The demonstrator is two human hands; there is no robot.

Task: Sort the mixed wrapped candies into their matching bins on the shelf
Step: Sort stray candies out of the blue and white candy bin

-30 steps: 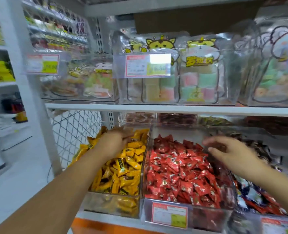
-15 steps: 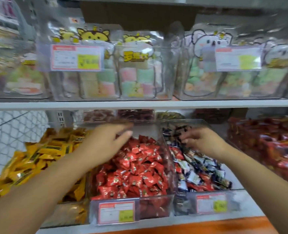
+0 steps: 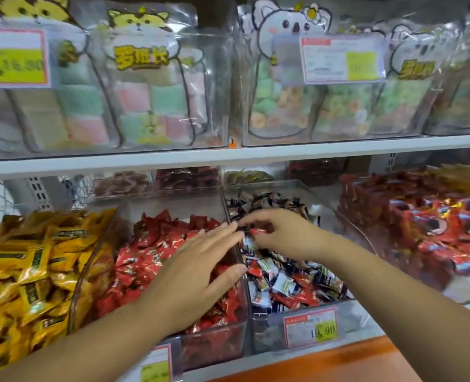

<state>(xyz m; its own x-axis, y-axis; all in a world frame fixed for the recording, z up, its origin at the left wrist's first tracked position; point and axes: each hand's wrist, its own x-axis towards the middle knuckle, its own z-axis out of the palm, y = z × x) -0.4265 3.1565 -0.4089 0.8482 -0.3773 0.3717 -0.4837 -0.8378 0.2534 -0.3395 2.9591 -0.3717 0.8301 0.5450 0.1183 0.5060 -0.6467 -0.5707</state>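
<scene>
Right hand (image 3: 286, 237) is pinching a red candy (image 3: 256, 231) just over the mixed bin (image 3: 366, 318), left hand (image 3: 198, 268) is hovering flat with fingers straight above the red candies (image 3: 151, 260) in the next bin (image 3: 173, 208), fingertips (image 3: 228, 228) reaching the clear wall (image 3: 245, 295) between, yellow candies (image 3: 35, 271) crowding left, red packs (image 3: 435, 224) right.

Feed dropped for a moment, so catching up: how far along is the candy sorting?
Done: the yellow pile and red bin each look one colour. In hand: the right hand pinches a red candy over the mixed bin; the left hand hovers open above the red bin. Left: several red wrappers lie among the dark ones there.
</scene>
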